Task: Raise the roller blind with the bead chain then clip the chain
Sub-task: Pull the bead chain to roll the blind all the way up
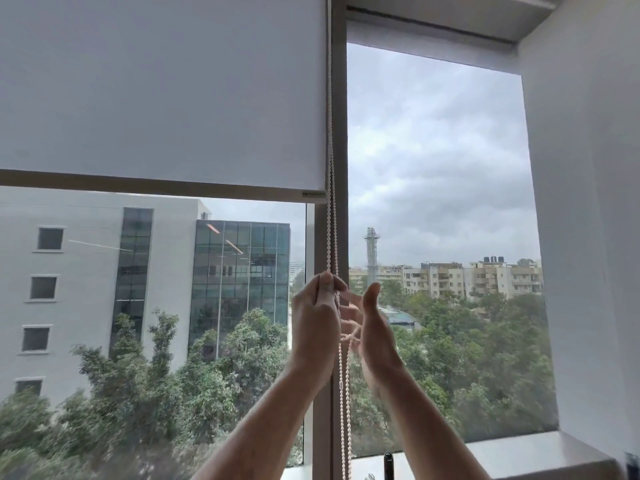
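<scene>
A grey roller blind [162, 91] covers the upper part of the left window pane, its bottom bar [173, 185] about two fifths of the way down. A white bead chain [331, 230] hangs along the central mullion. My left hand [317, 317] is pinched on the chain at about mid height. My right hand [372, 327] is just to the right of it, palm turned left, fingers curled around the chain behind the left hand. Below the hands the chain loop [344, 410] hangs down to the sill. No clip is visible.
A second blind [429, 46] on the right pane is rolled almost fully up. A white wall [585, 202] bounds the window on the right. The sill [512, 455] holds a small dark object [388, 462]. Buildings and trees lie outside.
</scene>
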`<act>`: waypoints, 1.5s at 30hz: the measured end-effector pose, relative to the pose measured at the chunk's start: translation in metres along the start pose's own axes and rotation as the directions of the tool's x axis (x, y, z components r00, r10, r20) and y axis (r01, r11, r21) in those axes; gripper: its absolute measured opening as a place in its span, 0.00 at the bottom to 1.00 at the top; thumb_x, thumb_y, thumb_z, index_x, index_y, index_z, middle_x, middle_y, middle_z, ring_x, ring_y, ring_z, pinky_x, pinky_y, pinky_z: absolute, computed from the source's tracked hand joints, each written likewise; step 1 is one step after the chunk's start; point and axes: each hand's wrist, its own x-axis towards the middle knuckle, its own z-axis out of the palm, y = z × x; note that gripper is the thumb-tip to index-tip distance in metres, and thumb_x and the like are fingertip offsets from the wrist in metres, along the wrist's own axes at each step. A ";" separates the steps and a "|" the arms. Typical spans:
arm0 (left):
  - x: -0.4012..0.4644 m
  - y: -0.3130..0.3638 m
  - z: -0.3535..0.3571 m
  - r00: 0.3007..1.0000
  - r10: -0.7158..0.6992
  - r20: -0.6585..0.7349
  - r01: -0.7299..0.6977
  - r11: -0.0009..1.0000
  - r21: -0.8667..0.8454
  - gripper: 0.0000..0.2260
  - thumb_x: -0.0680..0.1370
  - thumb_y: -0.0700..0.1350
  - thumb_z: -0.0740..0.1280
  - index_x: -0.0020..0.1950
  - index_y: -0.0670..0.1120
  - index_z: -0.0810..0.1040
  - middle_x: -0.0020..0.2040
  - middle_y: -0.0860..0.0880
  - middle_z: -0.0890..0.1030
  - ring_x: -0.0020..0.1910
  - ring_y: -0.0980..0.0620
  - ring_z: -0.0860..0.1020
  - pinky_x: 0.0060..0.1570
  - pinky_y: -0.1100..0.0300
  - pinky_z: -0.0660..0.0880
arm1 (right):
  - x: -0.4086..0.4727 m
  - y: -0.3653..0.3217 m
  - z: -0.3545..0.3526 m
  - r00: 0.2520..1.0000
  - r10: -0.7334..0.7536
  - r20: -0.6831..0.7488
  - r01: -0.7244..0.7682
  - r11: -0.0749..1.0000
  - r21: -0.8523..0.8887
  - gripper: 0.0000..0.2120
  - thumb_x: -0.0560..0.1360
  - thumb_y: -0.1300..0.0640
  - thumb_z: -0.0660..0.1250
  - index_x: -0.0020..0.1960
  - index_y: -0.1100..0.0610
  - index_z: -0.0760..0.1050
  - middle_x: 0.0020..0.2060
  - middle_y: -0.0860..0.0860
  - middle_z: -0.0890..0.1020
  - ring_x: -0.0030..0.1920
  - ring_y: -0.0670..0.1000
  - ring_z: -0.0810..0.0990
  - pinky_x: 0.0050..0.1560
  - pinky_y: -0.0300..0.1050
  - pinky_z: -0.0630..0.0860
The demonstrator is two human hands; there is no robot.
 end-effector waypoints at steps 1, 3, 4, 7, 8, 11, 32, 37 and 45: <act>-0.004 -0.007 -0.003 1.000 0.011 0.000 -0.011 1.000 0.005 0.19 0.83 0.41 0.56 0.35 0.50 0.77 0.21 0.57 0.72 0.20 0.63 0.67 0.21 0.66 0.66 | 0.006 -0.009 0.000 1.000 -0.010 -0.021 0.010 1.000 0.002 0.34 0.80 0.35 0.42 0.67 0.54 0.75 0.52 0.55 0.85 0.50 0.51 0.85 0.51 0.50 0.79; -0.011 -0.019 -0.007 0.999 0.032 -0.011 -0.031 0.999 0.034 0.18 0.82 0.44 0.57 0.35 0.52 0.78 0.22 0.56 0.70 0.22 0.59 0.64 0.24 0.62 0.61 | 0.015 -0.027 0.001 0.998 -0.044 -0.055 0.046 0.998 0.043 0.33 0.81 0.36 0.44 0.66 0.58 0.76 0.53 0.57 0.84 0.52 0.53 0.84 0.57 0.54 0.78; -0.013 -0.024 -0.009 0.999 0.040 -0.022 -0.039 0.999 0.038 0.17 0.81 0.46 0.58 0.36 0.52 0.78 0.22 0.56 0.68 0.23 0.57 0.62 0.24 0.59 0.59 | 0.018 -0.037 0.004 0.996 -0.062 -0.059 0.066 0.995 0.074 0.32 0.81 0.38 0.46 0.63 0.59 0.77 0.53 0.58 0.85 0.52 0.54 0.84 0.56 0.54 0.79; -0.014 -0.035 -0.010 0.998 0.047 -0.043 -0.045 0.998 0.048 0.17 0.82 0.45 0.58 0.35 0.53 0.78 0.22 0.56 0.66 0.25 0.54 0.61 0.26 0.58 0.57 | 0.025 -0.069 0.019 0.996 -0.093 -0.014 0.094 0.979 0.180 0.24 0.83 0.43 0.51 0.58 0.60 0.77 0.52 0.63 0.84 0.48 0.58 0.85 0.50 0.53 0.81; -0.016 -0.037 -0.009 0.998 0.052 -0.041 -0.049 0.997 0.057 0.18 0.83 0.43 0.58 0.35 0.53 0.78 0.22 0.56 0.65 0.25 0.54 0.60 0.26 0.58 0.57 | 0.029 -0.079 0.024 0.995 -0.099 0.009 0.095 0.974 0.207 0.22 0.84 0.45 0.51 0.57 0.60 0.77 0.50 0.63 0.84 0.45 0.57 0.85 0.47 0.53 0.82; -0.024 -0.043 -0.008 0.997 0.070 -0.029 -0.068 0.995 0.070 0.18 0.83 0.41 0.57 0.37 0.52 0.77 0.23 0.56 0.67 0.24 0.55 0.61 0.24 0.57 0.58 | 0.040 -0.102 0.039 0.995 -0.093 0.019 0.087 0.972 0.218 0.19 0.85 0.48 0.52 0.56 0.58 0.77 0.40 0.56 0.82 0.31 0.48 0.79 0.28 0.43 0.75; 0.036 -0.008 -0.042 0.947 -0.265 0.181 0.297 0.937 -0.186 0.17 0.83 0.50 0.55 0.64 0.45 0.77 0.57 0.42 0.83 0.55 0.47 0.81 0.49 0.53 0.76 | 0.000 -0.038 0.057 0.880 -0.431 -0.197 0.446 0.894 0.038 0.21 0.82 0.64 0.57 0.33 0.52 0.76 0.22 0.41 0.73 0.25 0.39 0.69 0.28 0.35 0.67; 0.075 0.051 -0.017 0.958 -0.195 0.208 0.244 0.937 -0.249 0.14 0.83 0.51 0.58 0.59 0.43 0.76 0.56 0.41 0.82 0.55 0.43 0.82 0.47 0.51 0.79 | -0.017 -0.006 0.057 0.903 -0.379 -0.205 0.390 0.920 0.019 0.19 0.82 0.63 0.58 0.34 0.54 0.75 0.23 0.43 0.68 0.26 0.49 0.62 0.28 0.45 0.59; 0.086 0.084 0.022 0.989 -0.146 0.033 0.147 0.989 -0.032 0.15 0.84 0.45 0.57 0.43 0.44 0.79 0.30 0.51 0.70 0.23 0.57 0.65 0.24 0.64 0.61 | -0.037 0.020 0.049 0.939 -0.318 -0.132 0.325 0.945 0.031 0.19 0.82 0.59 0.58 0.35 0.52 0.76 0.24 0.48 0.65 0.27 0.49 0.60 0.27 0.45 0.57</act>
